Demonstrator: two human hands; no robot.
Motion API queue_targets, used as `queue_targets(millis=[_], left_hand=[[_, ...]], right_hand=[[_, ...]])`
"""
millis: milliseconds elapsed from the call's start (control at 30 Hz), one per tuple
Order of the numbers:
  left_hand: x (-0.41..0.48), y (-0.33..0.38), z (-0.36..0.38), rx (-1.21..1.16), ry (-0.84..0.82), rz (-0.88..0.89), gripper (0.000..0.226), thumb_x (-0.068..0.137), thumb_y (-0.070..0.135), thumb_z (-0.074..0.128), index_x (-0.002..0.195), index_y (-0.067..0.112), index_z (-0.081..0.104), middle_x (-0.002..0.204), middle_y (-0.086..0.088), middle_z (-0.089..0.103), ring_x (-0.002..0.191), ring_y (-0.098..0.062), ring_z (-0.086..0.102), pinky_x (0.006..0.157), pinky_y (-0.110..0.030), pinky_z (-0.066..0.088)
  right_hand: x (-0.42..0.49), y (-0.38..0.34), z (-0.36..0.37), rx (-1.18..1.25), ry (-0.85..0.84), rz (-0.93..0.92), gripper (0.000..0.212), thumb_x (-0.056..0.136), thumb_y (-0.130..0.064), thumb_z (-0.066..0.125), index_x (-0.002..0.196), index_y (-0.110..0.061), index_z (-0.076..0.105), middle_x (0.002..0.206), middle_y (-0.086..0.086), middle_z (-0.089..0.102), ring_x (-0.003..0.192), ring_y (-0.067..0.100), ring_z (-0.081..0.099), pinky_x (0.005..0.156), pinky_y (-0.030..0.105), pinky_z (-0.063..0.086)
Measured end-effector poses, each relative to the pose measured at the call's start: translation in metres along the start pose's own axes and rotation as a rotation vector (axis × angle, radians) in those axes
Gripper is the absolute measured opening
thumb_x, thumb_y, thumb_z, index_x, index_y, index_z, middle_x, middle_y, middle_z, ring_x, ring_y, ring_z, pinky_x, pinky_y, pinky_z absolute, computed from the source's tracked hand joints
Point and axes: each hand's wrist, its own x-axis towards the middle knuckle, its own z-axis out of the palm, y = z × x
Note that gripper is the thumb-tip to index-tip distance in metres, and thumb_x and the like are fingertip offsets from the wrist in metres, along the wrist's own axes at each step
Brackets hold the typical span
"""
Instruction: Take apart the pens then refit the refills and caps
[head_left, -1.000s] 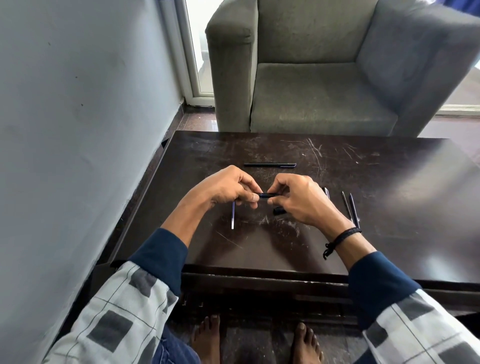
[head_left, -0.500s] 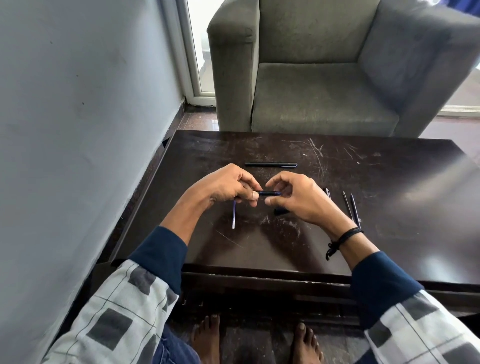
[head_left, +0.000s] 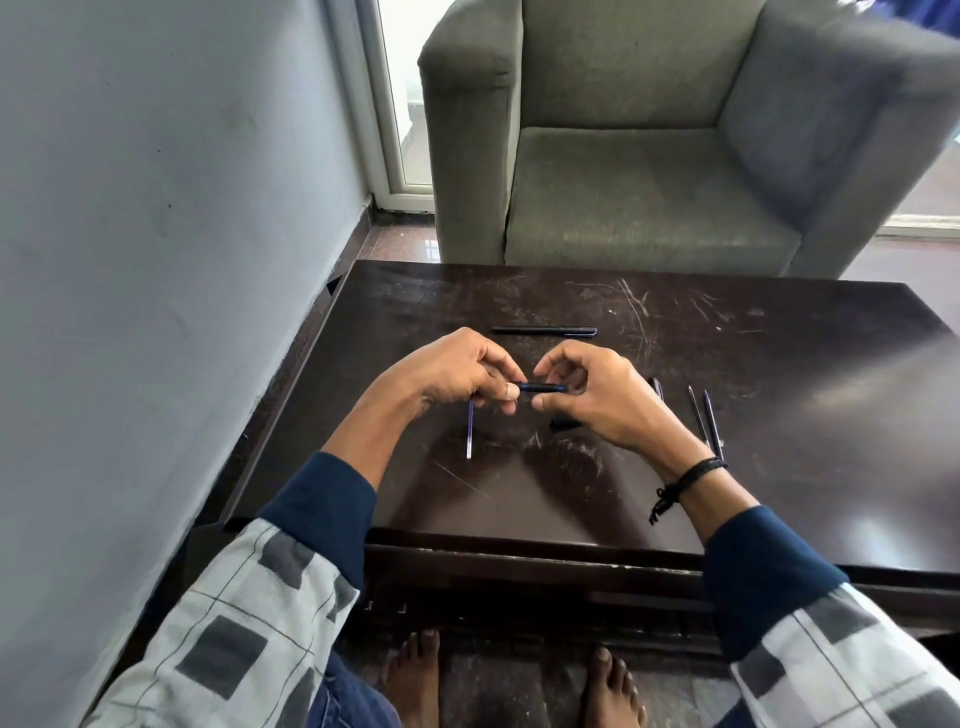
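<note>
Left hand (head_left: 457, 374) and right hand (head_left: 597, 400) both pinch one short dark pen (head_left: 543, 387) above the worktop (head_left: 779, 364), fingers curled round its ends. Probably mid-disassembly: next, pull or twist the halves straight apart. A refill (head_left: 469, 431) lies under the left hand; beyond lies the far pen (head_left: 544, 330).

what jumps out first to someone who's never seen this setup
The left hand and right hand pinch a short dark pen between them, level above the scratched dark table. A thin refill lies by the left hand, a long dark pen lies beyond the hands, and two thin pen parts lie to the right. A grey armchair stands behind the table.
</note>
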Motion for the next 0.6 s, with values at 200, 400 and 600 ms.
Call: queue_targets(millis=[200, 400, 600], left_hand=[[-0.0008, -0.0004, 0.0015, -0.009, -0.005, -0.003, 0.020, 0.091, -0.002, 0.070, 0.110, -0.003, 0.073, 0.091, -0.024, 0.077, 0.078, -0.019, 0.065, 0.055, -0.014, 0.047], [0.0000, -0.0004, 0.0004, 0.001, 0.000, 0.015, 0.019, 0.091, -0.002, 0.070, 0.110, -0.002, 0.074, 0.092, -0.023, 0.077, 0.069, -0.007, 0.069, 0.055, -0.013, 0.048], [0.0012, -0.0022, -0.0001, -0.007, 0.008, 0.017, 0.017, 0.090, -0.002, 0.071, 0.107, -0.001, 0.073, 0.090, -0.023, 0.077, 0.071, -0.011, 0.069, 0.056, -0.015, 0.048]], right_hand=[[0.0003, 0.0005, -0.0005, 0.002, 0.029, 0.020, 0.013, 0.082, -0.020, 0.083, 0.088, -0.024, 0.072, 0.077, -0.010, 0.069, 0.068, -0.001, 0.060, 0.065, 0.012, 0.046], [-0.0004, -0.0009, 0.0002, -0.028, 0.000, 0.025, 0.012, 0.094, -0.035, 0.069, 0.087, -0.027, 0.074, 0.079, -0.009, 0.070, 0.074, 0.006, 0.064, 0.064, 0.021, 0.048], [0.0004, 0.0000, 0.0002, -0.009, 0.013, 0.023, 0.020, 0.080, -0.029, 0.084, 0.093, -0.030, 0.070, 0.083, -0.008, 0.069, 0.075, 0.006, 0.064, 0.067, 0.019, 0.050]])
